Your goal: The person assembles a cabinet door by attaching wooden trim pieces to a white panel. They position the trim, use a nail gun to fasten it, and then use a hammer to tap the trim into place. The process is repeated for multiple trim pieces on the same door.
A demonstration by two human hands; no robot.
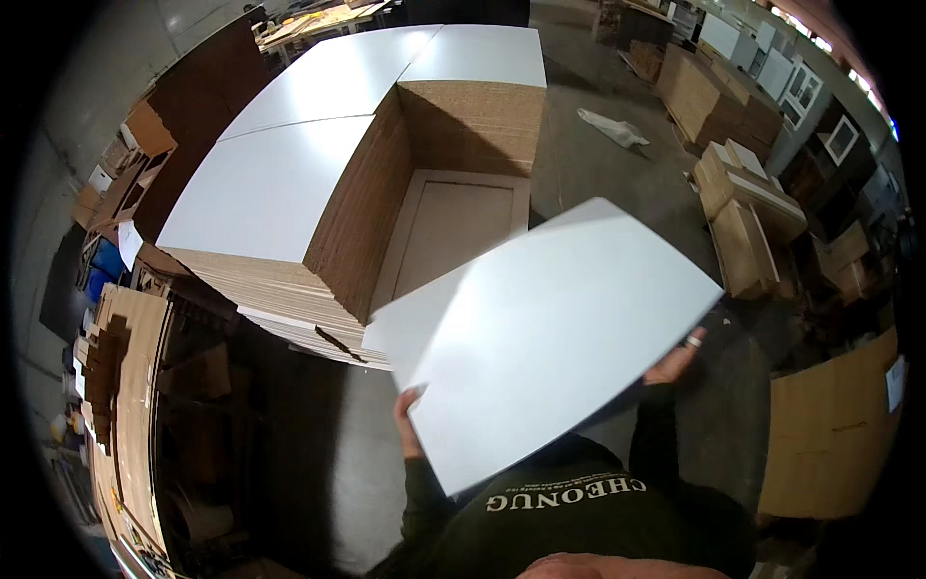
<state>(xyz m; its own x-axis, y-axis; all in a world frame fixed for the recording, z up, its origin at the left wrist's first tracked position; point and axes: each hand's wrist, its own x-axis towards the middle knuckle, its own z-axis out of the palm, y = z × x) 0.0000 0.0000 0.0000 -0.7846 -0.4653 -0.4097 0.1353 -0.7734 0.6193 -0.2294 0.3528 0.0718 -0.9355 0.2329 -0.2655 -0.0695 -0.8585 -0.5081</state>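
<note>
Head cam: both hands, left hand (409, 425) and right hand (677, 359), gripped one white panel (540, 333) off the mostly full panel stack (280, 193).

Head-worn fisheye, steeply downward, close.

Both hands, left hand (409, 425) and right hand (675, 362), hold white board (545, 333) beside stacked boards (289, 183).

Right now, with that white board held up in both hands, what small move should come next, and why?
Probably carry the white board, gripped by the left hand and right hand, forward over the low stack; the stacks around that gap stand taller.
</note>
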